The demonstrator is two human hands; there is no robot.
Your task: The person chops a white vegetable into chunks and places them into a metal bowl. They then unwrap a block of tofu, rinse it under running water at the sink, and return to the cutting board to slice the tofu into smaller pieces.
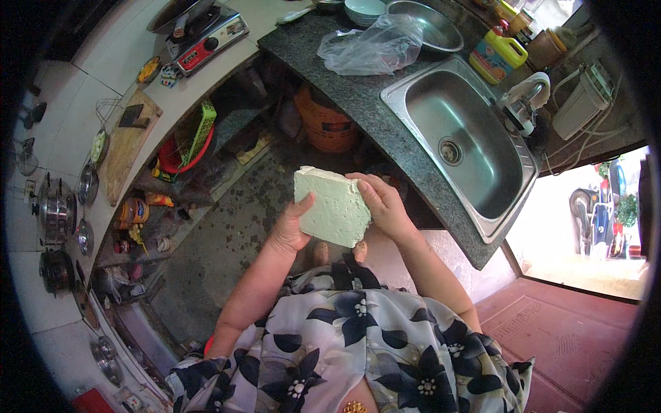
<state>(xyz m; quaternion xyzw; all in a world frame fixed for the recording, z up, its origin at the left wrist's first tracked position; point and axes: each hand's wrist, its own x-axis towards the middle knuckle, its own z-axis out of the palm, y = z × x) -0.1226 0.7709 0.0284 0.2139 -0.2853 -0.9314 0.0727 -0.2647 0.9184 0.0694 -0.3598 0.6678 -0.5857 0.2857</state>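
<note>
A pale block of tofu (333, 207), slab-shaped with small pits and a rough lower right corner, is held up over the floor in front of me. My left hand (293, 224) grips its left side, the thumb lying on the broad face. On the upper right edge, my right hand (381, 202) holds it with the thumb near the corner; its fingers are partly behind the block. The undersides of both grips are hidden.
To the right, a steel sink (454, 139) is set in a dark stone counter (361, 111) with a plastic bag (374, 46). A cutting board (121, 160) with a cleaver (133, 116) and a portable gas stove (209, 44) stand on the tiled counter at left.
</note>
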